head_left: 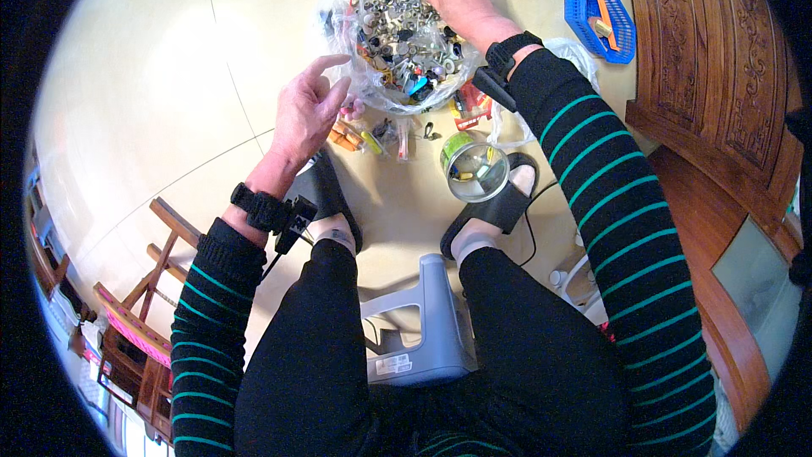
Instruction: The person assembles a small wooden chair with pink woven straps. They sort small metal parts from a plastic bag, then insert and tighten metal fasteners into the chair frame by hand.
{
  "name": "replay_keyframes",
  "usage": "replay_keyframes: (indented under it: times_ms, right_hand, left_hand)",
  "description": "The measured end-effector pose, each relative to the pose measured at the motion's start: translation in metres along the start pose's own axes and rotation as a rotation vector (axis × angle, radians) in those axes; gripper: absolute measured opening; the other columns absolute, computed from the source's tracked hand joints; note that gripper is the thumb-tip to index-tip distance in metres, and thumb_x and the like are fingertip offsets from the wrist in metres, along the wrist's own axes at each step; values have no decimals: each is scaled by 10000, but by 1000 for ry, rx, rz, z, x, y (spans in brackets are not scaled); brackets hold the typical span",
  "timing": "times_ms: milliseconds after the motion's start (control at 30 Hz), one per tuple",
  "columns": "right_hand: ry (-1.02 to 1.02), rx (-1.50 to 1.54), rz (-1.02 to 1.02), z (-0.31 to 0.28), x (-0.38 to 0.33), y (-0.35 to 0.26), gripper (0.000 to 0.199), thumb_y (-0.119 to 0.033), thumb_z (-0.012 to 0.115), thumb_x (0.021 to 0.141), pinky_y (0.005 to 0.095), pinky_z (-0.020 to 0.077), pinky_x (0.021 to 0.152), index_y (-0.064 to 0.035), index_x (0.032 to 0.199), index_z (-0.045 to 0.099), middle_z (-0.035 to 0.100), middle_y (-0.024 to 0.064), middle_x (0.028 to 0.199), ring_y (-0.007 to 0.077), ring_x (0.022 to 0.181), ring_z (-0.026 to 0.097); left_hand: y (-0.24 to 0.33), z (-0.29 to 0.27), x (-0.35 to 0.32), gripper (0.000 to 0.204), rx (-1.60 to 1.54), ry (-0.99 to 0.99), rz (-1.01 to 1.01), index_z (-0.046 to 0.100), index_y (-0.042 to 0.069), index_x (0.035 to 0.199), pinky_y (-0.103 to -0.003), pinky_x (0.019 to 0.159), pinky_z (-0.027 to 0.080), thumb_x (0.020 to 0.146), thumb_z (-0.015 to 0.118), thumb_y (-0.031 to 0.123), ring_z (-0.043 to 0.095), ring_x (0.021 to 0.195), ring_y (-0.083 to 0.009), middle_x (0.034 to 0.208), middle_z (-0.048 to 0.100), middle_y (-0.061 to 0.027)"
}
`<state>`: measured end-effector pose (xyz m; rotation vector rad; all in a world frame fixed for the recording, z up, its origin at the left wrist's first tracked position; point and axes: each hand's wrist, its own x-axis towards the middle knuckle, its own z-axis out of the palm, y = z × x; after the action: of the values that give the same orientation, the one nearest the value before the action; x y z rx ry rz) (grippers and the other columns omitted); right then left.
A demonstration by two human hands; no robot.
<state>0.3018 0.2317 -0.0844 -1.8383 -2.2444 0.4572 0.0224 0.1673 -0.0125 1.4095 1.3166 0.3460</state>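
Floor (254, 17): pale and smooth, crossed by thin dark seams, with a bright glare patch toward the left.
Clear plastic bag (372, 91): spread open on the floor ahead of the feet; contains mixed small parts (404, 34) (metal discs, dark pieces, one bright blue item).
Left hand (304, 114): half open at the bag's near left edge, index finger and thumb spread with a gap between them; whether the lower fingers hold anything cannot be told.
Right hand (461, 4): at the bag's far right side, fingers bent down toward the parts; fingertip contact cannot be made out.
Round container (468, 196): clear-walled, a few small pieces inside, near the right slipper (506, 208).
Loose items: orange pieces (343, 137) and a red packet (476, 110), on the floor just below the bag.
Blue basket (575, 15): right of the bag, well apart from it, holding an orange item (606, 15).
Carved wooden panel (710, 59): dark brown, along the right side of the room.
Grey stool (441, 313): between the person's legs.
Wooden chair (175, 218): lower left, partly cut off from view by the striped sleeve (211, 313).
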Motion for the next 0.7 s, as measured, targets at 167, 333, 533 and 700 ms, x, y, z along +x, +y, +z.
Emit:
replay_keyframes:
  times_ms: [167, 333, 533, 700]
  right_hand:
    - [-7, -102, 50, 2, 0, -5, 190, -84, 601, 872, 479, 557, 823, -93, 1057, 641, 673, 176, 1013, 376, 955, 680]
    - [-42, -182, 119, 4, 1, -11, 207, -87, 578, 886, 489, 568, 822, -96, 1082, 641, 686, 195, 1020, 386, 963, 692]
    - [-24, -75, 67, 2, -4, 1, 227, -70, 631, 813, 498, 543, 789, -88, 1038, 623, 664, 188, 945, 391, 906, 668]
    - [-41, -28, 132, -5, -5, 7, 130, -107, 659, 800, 462, 539, 744, -81, 926, 643, 679, 149, 833, 367, 837, 672]
  left_hand:
    - [5, -2, 5, 288, -132, -75, -45, 618, 3, 1236, -214, 560, 464, 986, 600, 145, 588, 614, -55, 671, 599, 21]
    - [8, -4, 6, 297, -396, -169, -219, 635, 28, 1235, -195, 562, 449, 997, 599, 202, 585, 641, -42, 801, 668, 12]
    - [1, -5, 9, 325, -733, -292, -320, 635, 42, 1245, -208, 687, 475, 1027, 559, 270, 503, 639, -28, 785, 580, 59]
    - [3, -5, 10, 388, -911, -354, -341, 574, 4, 1311, -283, 907, 518, 1042, 496, 272, 622, 922, -128, 1058, 638, -57]
